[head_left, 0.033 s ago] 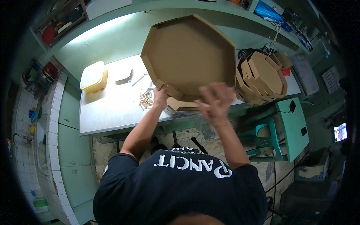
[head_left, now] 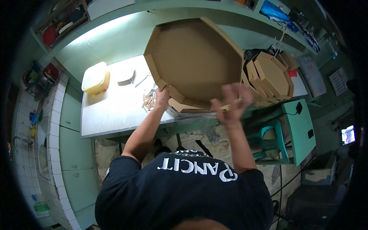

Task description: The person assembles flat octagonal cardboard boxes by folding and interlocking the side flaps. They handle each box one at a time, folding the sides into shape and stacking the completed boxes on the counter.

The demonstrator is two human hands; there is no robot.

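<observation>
A large octagonal brown cardboard box tray (head_left: 195, 61) stands tilted up at the table's middle, its hollow side facing me. My left hand (head_left: 163, 97) pinches its lower left corner, where a side flap folds in. My right hand (head_left: 233, 103), blurred by motion, is by the lower right edge with its fingers apart and nothing visible in them. Under the tray's lower edge lies more folded cardboard (head_left: 188, 108), mostly hidden. Several small wooden sticks or pegs (head_left: 148, 100) are scattered on the table beside my left hand.
Several similar cardboard trays (head_left: 272, 74) are stacked at the table's right. A lidded yellow tub (head_left: 95, 78) sits on the white table (head_left: 111, 119) at the left. A turquoise chair (head_left: 276, 138) and a small green table (head_left: 301, 132) stand at the right. Above runs a shelf (head_left: 214, 5).
My right hand has moved to the right along the tray's lower edge. The tray's right side has shifted slightly right. My left hand keeps its hold, a little lower.
</observation>
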